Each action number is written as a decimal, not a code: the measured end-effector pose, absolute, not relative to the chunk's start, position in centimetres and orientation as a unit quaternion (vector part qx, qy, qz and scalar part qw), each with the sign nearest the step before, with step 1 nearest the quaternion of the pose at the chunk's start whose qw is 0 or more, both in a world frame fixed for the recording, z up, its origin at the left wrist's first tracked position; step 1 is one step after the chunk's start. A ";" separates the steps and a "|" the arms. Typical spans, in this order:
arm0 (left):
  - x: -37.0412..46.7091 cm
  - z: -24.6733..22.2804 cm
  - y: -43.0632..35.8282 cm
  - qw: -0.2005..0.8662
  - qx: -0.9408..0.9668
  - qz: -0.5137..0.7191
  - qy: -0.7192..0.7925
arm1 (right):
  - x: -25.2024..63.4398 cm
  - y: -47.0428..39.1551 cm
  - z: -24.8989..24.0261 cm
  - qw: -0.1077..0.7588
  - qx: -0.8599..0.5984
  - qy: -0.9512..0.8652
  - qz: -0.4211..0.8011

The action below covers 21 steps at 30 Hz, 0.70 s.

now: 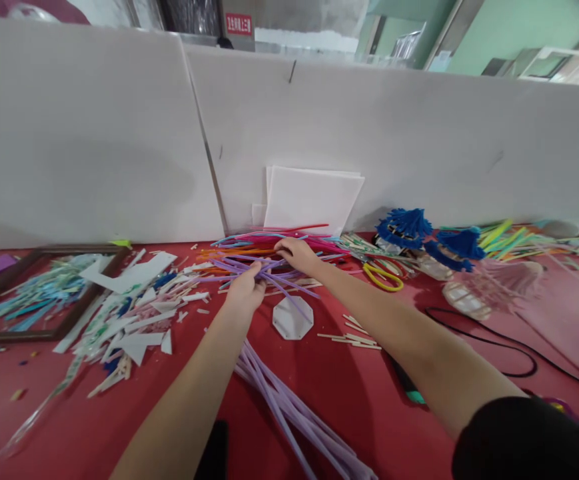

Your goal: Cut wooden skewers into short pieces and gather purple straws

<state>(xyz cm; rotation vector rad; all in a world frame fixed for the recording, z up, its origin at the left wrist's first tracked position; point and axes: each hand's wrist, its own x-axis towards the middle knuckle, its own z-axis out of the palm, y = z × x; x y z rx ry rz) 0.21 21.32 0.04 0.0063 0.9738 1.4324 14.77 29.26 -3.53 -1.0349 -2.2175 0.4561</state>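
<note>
My left hand (pixel 248 287) is closed round several purple pipe cleaners (pixel 269 267), which fan out past the thumb. Just beyond it, my right hand (pixel 296 255) bends over a pile of pink, orange and blue pipe cleaners (pixel 249 241), fingers curled in a pinch; what lies between its fingertips is hidden. Below both hands, a white octagonal piece (pixel 293 319) lies flat on the red tabletop (pixel 329 393). Nearer to me rests a bundle of pale purple pipe cleaners (pixel 294 413), partly behind my left forearm.
Paper scraps (pixel 139 320) and a brown frame (pixel 19 337) are at left. Short wooden sticks (pixel 354 339), yellow-handled scissors (pixel 383 277), blue umbrella-like tops (pixel 404 228) and a black cord (pixel 499 340) lie to the right. White sheets (pixel 314 200) lean on the white partition (pixel 399 133).
</note>
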 end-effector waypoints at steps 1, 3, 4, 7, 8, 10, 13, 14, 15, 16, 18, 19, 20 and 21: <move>-0.1 0.5 21.4 0.650 0.008 0.629 0.427 | 15.1 29.4 -3.7 0.324 -0.397 -0.843 0.164; -0.6 1.3 21.5 0.648 0.020 0.632 0.425 | 15.6 29.7 -3.9 0.329 -0.401 -0.842 0.146; -0.8 1.7 21.6 0.645 0.025 0.635 0.425 | 15.9 29.9 -4.0 0.330 -0.403 -0.842 0.138; -1.2 2.4 21.7 0.640 0.042 0.641 0.422 | 16.4 29.8 -4.1 0.333 -0.394 -0.849 0.115; -1.2 2.5 21.6 0.640 0.048 0.641 0.422 | 16.5 29.7 -4.1 0.333 -0.386 -0.853 0.108; -1.1 2.6 21.5 0.642 0.061 0.638 0.421 | 16.4 29.3 -4.0 0.329 -0.367 -0.865 0.095; -1.0 2.6 21.3 0.644 0.076 0.635 0.419 | 16.1 28.6 -3.6 0.325 -0.343 -0.878 0.072; -1.0 2.5 21.3 0.645 0.080 0.634 0.419 | 16.0 28.3 -3.4 0.325 -0.339 -0.880 0.064; -0.9 2.5 21.3 0.645 0.083 0.634 0.418 | 15.9 28.0 -3.2 0.325 -0.337 -0.882 0.057; -0.9 2.5 21.3 0.646 0.086 0.634 0.417 | 15.7 27.8 -3.0 0.323 -0.334 -0.884 0.050; -0.8 2.4 21.3 0.647 0.091 0.634 0.414 | 15.1 27.4 -2.7 0.314 -0.323 -0.892 0.039; -0.8 2.3 21.3 0.647 0.093 0.635 0.412 | 14.8 27.3 -2.5 0.305 -0.315 -0.898 0.035; -0.8 2.3 21.3 0.646 0.094 0.636 0.411 | 14.4 27.2 -2.4 0.294 -0.309 -0.904 0.031; -0.7 2.2 21.3 0.645 0.095 0.637 0.411 | 14.0 27.2 -2.3 0.283 -0.306 -0.909 0.027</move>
